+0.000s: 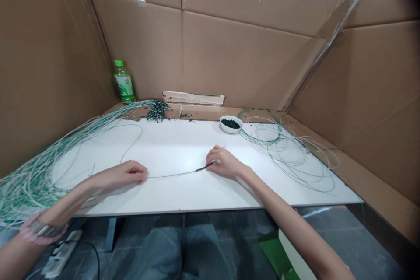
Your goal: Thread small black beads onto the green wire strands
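A thin cord (173, 175) stretches low over the white tabletop between my two hands. My left hand (133, 172) is closed in a pinch on the cord. A short row of dark beads (201, 169) sits on the cord's right part. My right hand (225, 161) pinches the cord at the beaded end, and its fingers hide some of the beads. Behind that hand stands a white bowl (241, 125) holding many small dark green beads (230, 123).
Many green and white cords (29, 183) spread over the table's left side, ending in a dark bundle (158, 110). Loose coiled cords (278, 140) lie at the right. A green-capped bottle (124, 83) stands in the back left corner. Cardboard walls (229, 52) enclose the table.
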`<state>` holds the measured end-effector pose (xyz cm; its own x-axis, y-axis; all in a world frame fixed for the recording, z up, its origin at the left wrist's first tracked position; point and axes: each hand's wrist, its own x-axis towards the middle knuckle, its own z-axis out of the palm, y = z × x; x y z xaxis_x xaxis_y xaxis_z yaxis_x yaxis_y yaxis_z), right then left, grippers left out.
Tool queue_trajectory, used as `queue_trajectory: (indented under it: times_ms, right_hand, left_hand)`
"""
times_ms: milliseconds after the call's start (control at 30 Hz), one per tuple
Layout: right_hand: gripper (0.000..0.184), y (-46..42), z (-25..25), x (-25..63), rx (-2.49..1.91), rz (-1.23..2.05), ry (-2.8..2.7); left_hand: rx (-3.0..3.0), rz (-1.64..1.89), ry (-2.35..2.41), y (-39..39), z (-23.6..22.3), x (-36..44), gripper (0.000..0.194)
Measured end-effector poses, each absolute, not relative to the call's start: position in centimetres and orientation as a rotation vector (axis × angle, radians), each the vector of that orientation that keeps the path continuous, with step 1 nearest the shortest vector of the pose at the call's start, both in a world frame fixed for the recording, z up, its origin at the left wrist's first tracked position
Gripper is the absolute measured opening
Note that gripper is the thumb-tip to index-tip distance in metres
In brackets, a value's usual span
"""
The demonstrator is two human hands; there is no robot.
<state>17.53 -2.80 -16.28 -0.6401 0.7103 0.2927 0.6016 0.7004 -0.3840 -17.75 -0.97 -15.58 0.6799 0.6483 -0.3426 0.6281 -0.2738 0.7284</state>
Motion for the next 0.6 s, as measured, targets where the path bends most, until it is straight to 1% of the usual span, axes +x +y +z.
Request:
queue_trajectory:
  times_ms: [33, 267, 333, 367, 467, 500, 533, 600]
  right_hand:
    - [0.003, -2.9, -16.3, 17.8, -1.021, 0.352, -2.482]
    - [0.008, -2.9, -16.1, 20.1, -1.054, 0.345, -2.463]
    - [0.003, -2.9, -15.9, 20.4, -1.065, 0.336, -2.455]
    - [0.005, -2.9, -15.7, 20.2, -1.070, 0.329, -2.449]
    - [0.027, -3.1, -15.5, 18.4, -1.057, 0.318, -2.442]
    - [0.029, -3.1, -15.6, 17.5, -1.039, 0.322, -2.451]
    - [0.027, -3.1, -15.7, 16.5, -1.016, 0.331, -2.465]
    - [0.016, -3.0, -16.1, 15.0, -0.975, 0.349, -2.488]
  left_hand:
    - [1.974, 0.020, 0.986, -0.9, -15.6, -17.8, 0.027]
    - [1.966, 0.019, 1.008, -1.0, -15.4, -18.2, 0.028]
    - [1.965, 0.013, 1.001, -0.9, -15.5, -18.2, 0.028]
    - [1.968, 0.008, 0.996, -0.9, -15.5, -18.3, 0.028]
    - [1.977, -0.007, 0.981, -0.8, -15.7, -18.4, 0.028]
    - [1.978, -0.012, 0.978, -0.7, -15.8, -18.4, 0.028]
    - [1.980, -0.015, 0.977, -0.7, -15.8, -18.5, 0.029]
    - [1.983, -0.024, 0.978, -0.6, -15.8, -18.5, 0.030]
